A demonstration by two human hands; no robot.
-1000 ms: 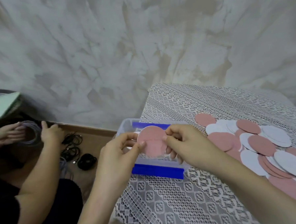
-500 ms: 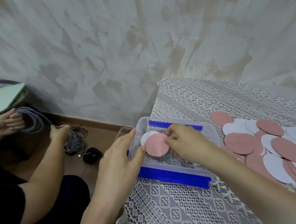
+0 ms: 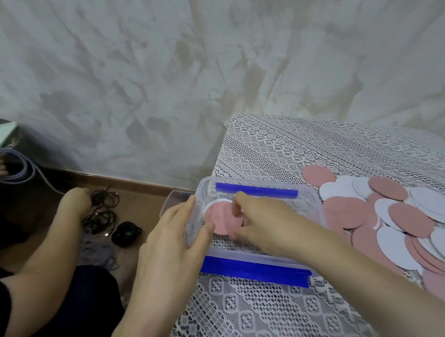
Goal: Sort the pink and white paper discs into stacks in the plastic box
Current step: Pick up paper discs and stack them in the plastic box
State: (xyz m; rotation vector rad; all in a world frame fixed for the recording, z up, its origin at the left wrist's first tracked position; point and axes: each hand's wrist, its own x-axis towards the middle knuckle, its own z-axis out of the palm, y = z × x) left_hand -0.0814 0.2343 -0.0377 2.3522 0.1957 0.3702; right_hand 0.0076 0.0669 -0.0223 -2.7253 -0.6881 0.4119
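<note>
**Pink disc over white, left end of box**

Right hand (image 3: 260, 223) reaches into the plastic box (image 3: 319, 207), grip curled on the right edge of a pink disc (image 3: 220, 217); the disc lies at the box's left end on a white disc (image 3: 219, 201), whose rim shows at upper left; left hand (image 3: 168, 246) against the box's left wall, grip released, fingers straight; box sits at the left edge of the lace-covered desk (image 3: 275, 307); loose pile of pink and white discs (image 3: 399, 218) just right of the box; another person's hand (image 3: 73, 202) at black cables (image 3: 102, 215) on the floor.
</note>
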